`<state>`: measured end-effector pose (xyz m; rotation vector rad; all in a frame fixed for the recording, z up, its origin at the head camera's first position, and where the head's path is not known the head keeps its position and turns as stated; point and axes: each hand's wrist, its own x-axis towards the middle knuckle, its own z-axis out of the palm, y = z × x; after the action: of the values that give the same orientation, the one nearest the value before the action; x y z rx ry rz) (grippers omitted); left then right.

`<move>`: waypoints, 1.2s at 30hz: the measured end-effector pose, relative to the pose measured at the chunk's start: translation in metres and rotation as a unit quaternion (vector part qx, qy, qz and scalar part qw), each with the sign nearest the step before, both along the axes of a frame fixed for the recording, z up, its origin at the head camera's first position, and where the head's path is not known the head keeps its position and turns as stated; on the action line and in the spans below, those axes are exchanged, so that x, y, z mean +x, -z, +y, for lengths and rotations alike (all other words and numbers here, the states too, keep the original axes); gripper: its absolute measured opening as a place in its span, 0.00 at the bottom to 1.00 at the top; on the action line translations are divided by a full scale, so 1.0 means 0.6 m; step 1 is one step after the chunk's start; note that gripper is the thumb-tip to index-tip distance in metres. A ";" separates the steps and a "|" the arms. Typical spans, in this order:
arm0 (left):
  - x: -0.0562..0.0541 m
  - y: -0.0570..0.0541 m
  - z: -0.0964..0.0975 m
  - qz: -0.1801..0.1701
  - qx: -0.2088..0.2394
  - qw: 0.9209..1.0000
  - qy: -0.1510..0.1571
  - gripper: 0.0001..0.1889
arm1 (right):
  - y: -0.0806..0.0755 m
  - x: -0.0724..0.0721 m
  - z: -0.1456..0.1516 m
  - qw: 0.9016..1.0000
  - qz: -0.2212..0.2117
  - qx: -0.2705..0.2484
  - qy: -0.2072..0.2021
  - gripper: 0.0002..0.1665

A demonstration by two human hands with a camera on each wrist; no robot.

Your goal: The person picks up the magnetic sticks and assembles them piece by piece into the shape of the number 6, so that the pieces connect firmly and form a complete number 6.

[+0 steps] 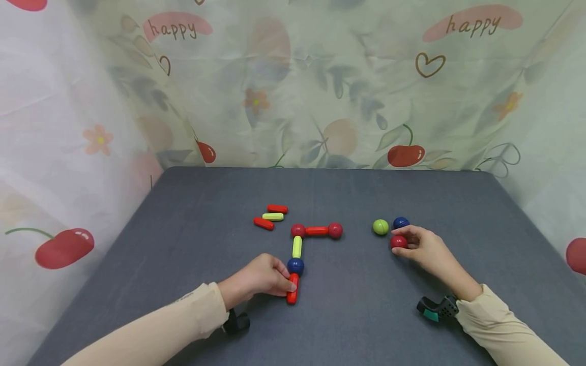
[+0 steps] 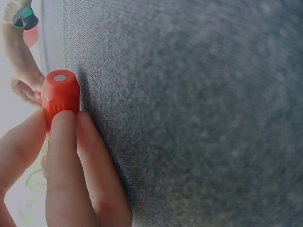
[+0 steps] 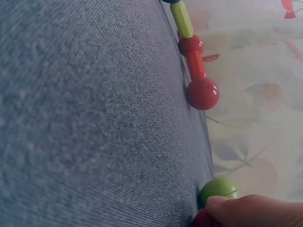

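My left hand (image 1: pixel 261 276) pinches a red rod (image 1: pixel 292 297) at the near end of a chain on the table. In the left wrist view, the rod's free end (image 2: pixel 60 90) shows a small silvery disc. That rod meets a blue ball (image 1: pixel 295 266), followed by a yellow-green rod (image 1: pixel 297 247), a red ball (image 1: pixel 298 231), a red rod (image 1: pixel 317 231) and another red ball (image 1: pixel 335 231), with a bend at the first red ball. On the right, my right hand (image 1: pixel 428 249) holds a loose red ball (image 1: pixel 398 242) between thumb and fingers.
Beside the right hand lie a green ball (image 1: pixel 380 226) and a second blue ball (image 1: pixel 401 222). Behind the chain, to the left, are two red rods (image 1: pixel 277 208) and a yellow-green rod (image 1: pixel 273 217). A patterned curtain (image 1: pixel 311 91) hangs past the dark table's (image 1: pixel 206 203) far edge.
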<state>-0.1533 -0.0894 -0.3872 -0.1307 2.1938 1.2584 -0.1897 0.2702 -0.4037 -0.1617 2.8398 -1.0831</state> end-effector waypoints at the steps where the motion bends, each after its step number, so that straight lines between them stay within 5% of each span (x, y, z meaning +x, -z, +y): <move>1: 0.000 0.000 0.000 0.000 0.000 1.000 0.000 0.12 | 0.000 0.000 0.000 1.000 -0.002 0.000 -0.001 0.27; 24: -0.001 0.001 -0.001 -0.004 0.000 1.000 0.003 0.13 | -0.044 0.032 -0.057 0.997 0.003 -0.064 -0.032 0.25; 36: -0.001 -0.002 -0.002 -0.003 0.001 1.000 0.008 0.12 | -0.039 0.081 -0.141 0.978 -0.007 -0.171 -0.119 0.24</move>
<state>-0.1538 -0.0907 -0.3861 -0.1164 2.1848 1.2500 -0.1412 0.1858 -0.3803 -0.5016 2.5132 -1.4942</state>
